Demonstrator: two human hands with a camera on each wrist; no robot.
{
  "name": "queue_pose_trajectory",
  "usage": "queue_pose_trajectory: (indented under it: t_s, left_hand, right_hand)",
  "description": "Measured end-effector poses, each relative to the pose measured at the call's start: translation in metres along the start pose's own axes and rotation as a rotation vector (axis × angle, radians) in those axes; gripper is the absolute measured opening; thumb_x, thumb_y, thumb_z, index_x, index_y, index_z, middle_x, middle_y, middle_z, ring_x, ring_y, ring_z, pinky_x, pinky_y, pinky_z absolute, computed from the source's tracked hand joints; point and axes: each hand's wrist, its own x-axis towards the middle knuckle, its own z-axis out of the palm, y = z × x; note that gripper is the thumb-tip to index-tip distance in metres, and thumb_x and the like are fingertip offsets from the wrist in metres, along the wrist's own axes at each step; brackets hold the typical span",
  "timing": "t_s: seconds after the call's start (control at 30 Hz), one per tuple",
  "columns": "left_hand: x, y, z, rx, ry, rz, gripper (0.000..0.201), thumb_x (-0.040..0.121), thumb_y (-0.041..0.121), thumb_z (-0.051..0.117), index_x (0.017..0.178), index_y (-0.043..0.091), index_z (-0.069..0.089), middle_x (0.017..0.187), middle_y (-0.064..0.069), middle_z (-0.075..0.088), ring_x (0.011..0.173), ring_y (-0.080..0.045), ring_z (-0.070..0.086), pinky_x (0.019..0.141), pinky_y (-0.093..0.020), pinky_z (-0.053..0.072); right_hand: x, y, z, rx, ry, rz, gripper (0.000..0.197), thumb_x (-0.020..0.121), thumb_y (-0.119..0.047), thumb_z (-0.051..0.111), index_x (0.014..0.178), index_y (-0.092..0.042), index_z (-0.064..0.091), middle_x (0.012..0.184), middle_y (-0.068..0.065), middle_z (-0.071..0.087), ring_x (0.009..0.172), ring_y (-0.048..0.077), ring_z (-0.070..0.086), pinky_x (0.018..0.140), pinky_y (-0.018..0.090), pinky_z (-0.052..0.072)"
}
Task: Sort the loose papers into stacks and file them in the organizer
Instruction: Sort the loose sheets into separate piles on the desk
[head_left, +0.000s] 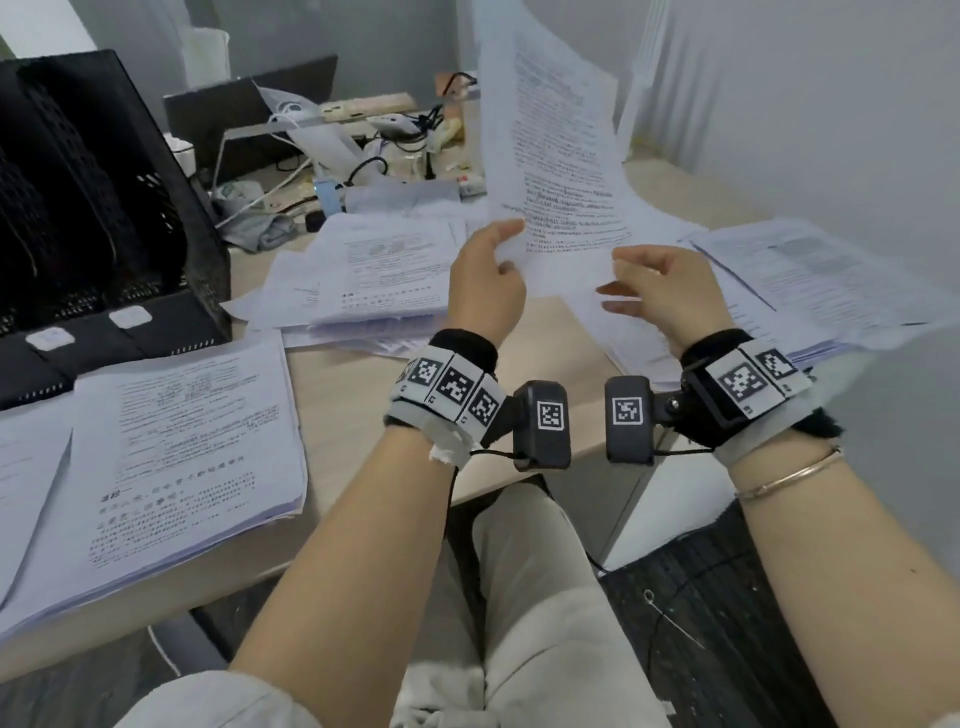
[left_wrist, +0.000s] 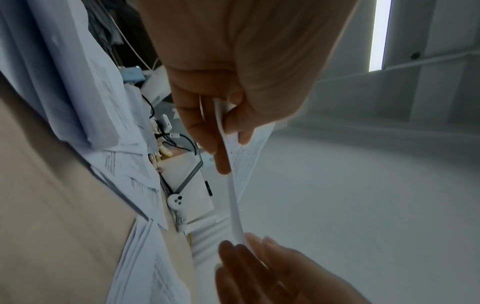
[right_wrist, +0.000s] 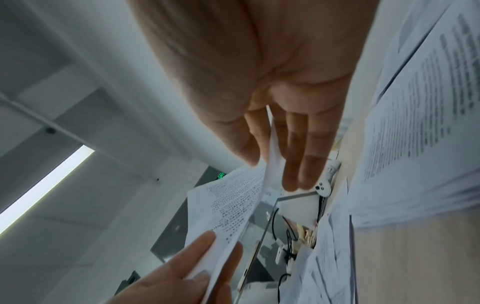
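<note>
Soft, even light; wide-angle distortion, slight motion blur.

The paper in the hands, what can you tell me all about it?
The held paper is white, thin and floppy, printed with rows of small dark text. It stands nearly upright above the desk, curving at the top, and looks like more than one sheet. The left hand pinches its lower left edge between thumb and fingers; the right hand holds its lower right corner. It touches nothing else.
</note>
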Motion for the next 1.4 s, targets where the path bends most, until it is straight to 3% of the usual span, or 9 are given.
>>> queue_pose_trajectory:
  t_s: [0.17,0.27,0.43,0.73,0.87,0.97,1.07,1.13,1.4]
  left_hand:
    - [0.001,0.002,0.028,0.004,-0.152,0.015,0.047,0.09,-0.003,0.044,0.135,0.012,0.046,0.141,-0.002,0.046,0.132,-0.013,0.038,0.104,-0.015,0.026]
    - [0.006,0.0,0.04,-0.029,-0.187,-0.06,0.046,0.091,0.002,0.049,0.135,0.011,0.045,0.14,-0.004,0.045,0.125,-0.022,0.047,0.108,-0.031,0.036]
    - [0.01,-0.003,0.063,-0.123,-0.16,-0.15,0.039,0.093,0.007,0.051,0.132,0.009,0.048,0.136,-0.009,0.045,0.095,-0.017,0.055,0.079,-0.031,0.055]
    - [-0.008,0.01,0.104,-0.028,-0.311,-0.116,0.045,0.088,0.01,0.06,0.131,0.01,0.049,0.134,-0.006,0.049,0.112,-0.027,0.057,0.098,-0.042,0.047]
    - [-0.015,0.007,0.112,0.006,-0.393,-0.161,0.052,0.089,0.008,0.059,0.138,0.006,0.041,0.138,-0.01,0.045,0.109,-0.028,0.06,0.096,-0.041,0.048]
    - [-0.022,0.003,0.113,-0.023,-0.433,-0.215,0.052,0.091,0.008,0.059,0.139,0.004,0.039,0.138,-0.01,0.044,0.084,-0.019,0.065,0.085,-0.031,0.052]
    - [-0.026,-0.003,0.113,0.034,-0.445,-0.23,0.055,0.087,0.023,0.066,0.135,0.006,0.043,0.138,-0.009,0.047,0.106,-0.022,0.06,0.095,-0.03,0.045]
    - [-0.025,-0.007,0.107,0.097,-0.429,-0.232,0.055,0.085,0.035,0.067,0.129,0.008,0.049,0.137,-0.007,0.047,0.12,-0.023,0.051,0.096,-0.024,0.038]
    - [-0.012,-0.017,0.044,0.023,-0.254,-0.212,0.052,0.08,0.055,0.064,0.114,0.017,0.059,0.126,0.005,0.053,0.112,-0.018,0.055,0.096,-0.041,0.048]
  right_hand:
    - [0.005,0.002,-0.033,0.038,0.157,-0.042,0.026,0.091,0.005,0.045,0.111,-0.001,0.062,0.123,0.015,0.053,0.061,0.007,0.067,0.073,0.026,0.058]
    - [0.005,0.001,-0.047,0.042,0.206,-0.047,0.034,0.089,0.011,0.042,0.115,0.001,0.061,0.126,0.01,0.051,0.07,0.008,0.068,0.072,0.024,0.058]
    - [0.005,0.004,-0.073,0.016,0.263,-0.049,0.039,0.087,0.015,0.04,0.114,-0.003,0.061,0.131,0.013,0.047,0.074,0.01,0.066,0.07,0.027,0.058]
    - [0.001,0.026,-0.11,-0.131,0.425,0.026,0.043,0.086,0.007,0.044,0.123,-0.01,0.059,0.131,0.004,0.051,0.067,0.005,0.06,0.083,0.037,0.057]
    - [0.0,0.032,-0.112,-0.249,0.428,0.008,0.045,0.083,0.004,0.047,0.123,-0.013,0.059,0.122,0.0,0.051,0.075,0.013,0.057,0.089,0.037,0.053]
    - [-0.003,0.032,-0.107,-0.344,0.419,0.004,0.044,0.079,-0.003,0.052,0.119,-0.018,0.061,0.135,0.006,0.047,0.098,0.017,0.054,0.098,0.035,0.045]
    - [-0.009,0.03,-0.101,-0.452,0.422,0.034,0.041,0.08,-0.011,0.054,0.119,-0.02,0.06,0.14,0.007,0.038,0.126,0.028,0.04,0.11,0.037,0.031]
    - [-0.013,0.028,-0.098,-0.496,0.416,0.042,0.04,0.082,-0.013,0.054,0.121,-0.02,0.059,0.14,0.008,0.035,0.129,0.028,0.035,0.109,0.033,0.028]
    - [-0.013,0.015,-0.042,-0.474,0.201,-0.046,0.032,0.08,-0.012,0.058,0.11,-0.022,0.064,0.132,0.003,0.05,0.124,0.025,0.045,0.108,0.045,0.033]
